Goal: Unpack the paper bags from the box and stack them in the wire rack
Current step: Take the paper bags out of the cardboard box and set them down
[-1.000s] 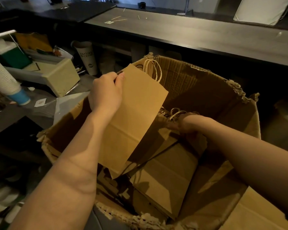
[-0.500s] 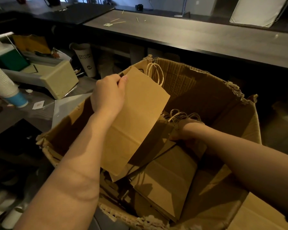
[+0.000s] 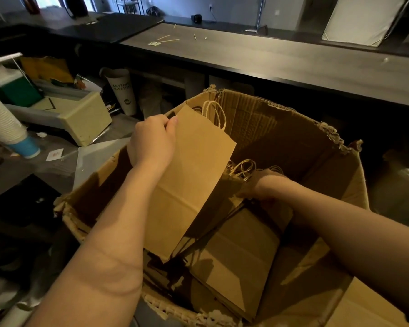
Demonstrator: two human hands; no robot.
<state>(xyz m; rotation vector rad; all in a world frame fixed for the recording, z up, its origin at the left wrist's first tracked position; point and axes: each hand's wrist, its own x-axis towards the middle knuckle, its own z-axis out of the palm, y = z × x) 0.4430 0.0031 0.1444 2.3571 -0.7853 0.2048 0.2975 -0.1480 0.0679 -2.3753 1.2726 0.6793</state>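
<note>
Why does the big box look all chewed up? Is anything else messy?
The cardboard box is damaged: its rim is torn and ragged, worst at the far right corner and the near edge. The paper bags inside lie jumbled at odd angles, not in a neat pile. Thin sticks are scattered on the counter.

Cannot make out the fingers of the right hand (image 3: 261,185), sunk in shadow among twine handles (image 3: 244,167) inside the box (image 3: 281,119). Cannot see the left edge of the paper bag (image 3: 198,166) behind the left hand (image 3: 151,142). Cannot follow the box's near corner past the bottom edge, nor the cup stack (image 3: 0,121) past the left. Cannot identify the bits (image 3: 167,40) on the counter (image 3: 269,60).
</note>
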